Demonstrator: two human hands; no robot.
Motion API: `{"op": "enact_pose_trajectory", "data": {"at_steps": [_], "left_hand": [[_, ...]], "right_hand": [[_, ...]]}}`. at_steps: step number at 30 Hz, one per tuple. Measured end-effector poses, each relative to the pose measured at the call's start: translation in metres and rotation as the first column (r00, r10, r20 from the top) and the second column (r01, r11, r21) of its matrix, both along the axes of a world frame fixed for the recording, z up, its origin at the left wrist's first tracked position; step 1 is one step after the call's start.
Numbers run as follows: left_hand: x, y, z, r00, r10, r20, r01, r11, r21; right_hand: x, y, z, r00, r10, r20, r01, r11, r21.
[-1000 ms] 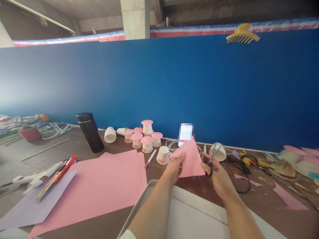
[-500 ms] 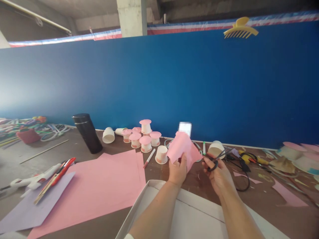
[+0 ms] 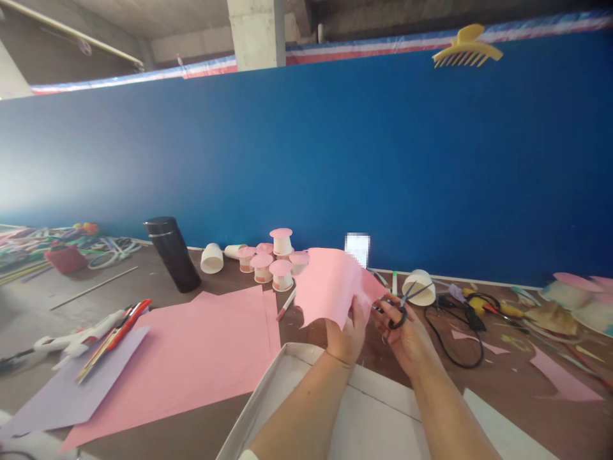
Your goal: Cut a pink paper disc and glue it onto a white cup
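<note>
Left hand (image 3: 347, 329): thumb and fingers pinch the lower right edge of a cut piece of pink paper (image 3: 330, 284), held up off the table; its sheet fans out toward 11 o'clock from the hand and its lower edge is jagged. Right hand (image 3: 406, 333): just beside the left, at its 3 o'clock, fingers closed through the black loops of the scissors (image 3: 401, 308). The blades point to 1 o'clock, toward a white paper cup lying on its side (image 3: 419, 285); I cannot tell how far they are parted. The scissor loops sit close to the paper's right corner; contact unclear. Below both wrists, at 6 o'clock, is the rim of a white cardboard box (image 3: 268, 399). At 9 o'clock a large pink sheet (image 3: 191, 345) lies flat on the brown table (image 3: 498, 377), overlapping a lavender sheet (image 3: 71, 390), which carries a white glue gun (image 3: 71, 335) and a red cutter (image 3: 117, 329). At 11 o'clock: a cluster of paper cups with pink tops (image 3: 272, 259), a pink marker (image 3: 286, 304) near them, and a black flask (image 3: 172, 253) upright further left. A black cable (image 3: 454, 342) loops at 3 o'clock. A blue board (image 3: 306, 160) stands at 12 o'clock with a yellow hair claw (image 3: 467, 51) on its top edge.
</note>
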State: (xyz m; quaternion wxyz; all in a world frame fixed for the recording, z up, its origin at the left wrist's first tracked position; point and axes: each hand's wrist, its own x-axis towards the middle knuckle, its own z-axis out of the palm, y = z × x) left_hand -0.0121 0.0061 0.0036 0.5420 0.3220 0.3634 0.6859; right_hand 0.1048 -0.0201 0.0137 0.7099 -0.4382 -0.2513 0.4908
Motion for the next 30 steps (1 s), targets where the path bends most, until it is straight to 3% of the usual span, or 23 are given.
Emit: {"op": "enact_pose_trajectory", "data": {"at_steps": [3,5,9,13,16,19,21,23,26,30], "left_hand": [[-0.001,0.004,0.005,0.997,0.074,-0.032,-0.073,0.997,0.03],[-0.001,0.006,0.01,0.993,0.089,-0.083,-0.092,0.995,-0.04],[0.001,0.004,0.015,0.972,-0.007,-0.236,-0.045,0.977,-0.211],[0.005,0.001,0.01,0.955,-0.047,-0.293,-0.039,0.959,-0.281],[0.008,0.005,0.001,0.978,-0.084,-0.189,0.019,0.947,-0.322],[0.009,0.012,-0.007,0.991,-0.077,0.106,0.107,0.941,-0.32],[0.008,0.015,-0.008,0.939,-0.068,0.338,0.166,0.948,-0.272],[0.007,0.017,-0.006,0.887,-0.079,0.456,0.222,0.937,-0.27],[0.006,0.016,0.0,0.86,-0.111,0.498,0.275,0.923,-0.27],[0.008,0.016,0.004,0.891,-0.178,0.418,0.294,0.927,-0.231]], "right_hand": [[-0.004,0.001,-0.002,0.999,0.019,0.045,-0.019,1.0,-0.007],[-0.006,0.002,-0.004,0.997,0.022,0.079,-0.021,1.0,-0.024],[-0.009,0.007,-0.011,0.992,0.015,0.128,-0.012,1.0,-0.027],[-0.008,0.01,-0.018,0.99,-0.007,0.141,0.003,1.0,0.029],[-0.006,0.009,-0.018,0.984,-0.019,0.178,0.009,0.998,0.054],[-0.005,0.007,-0.014,0.984,-0.008,0.176,-0.004,0.998,0.07],[-0.004,0.006,-0.012,0.985,-0.002,0.174,-0.009,0.998,0.065],[-0.002,0.006,-0.011,0.982,-0.007,0.188,0.0,0.999,0.038],[0.001,0.006,-0.012,0.977,-0.012,0.211,0.012,1.0,0.004],[0.001,0.007,-0.014,0.98,-0.015,0.197,0.012,1.0,0.013]]}}
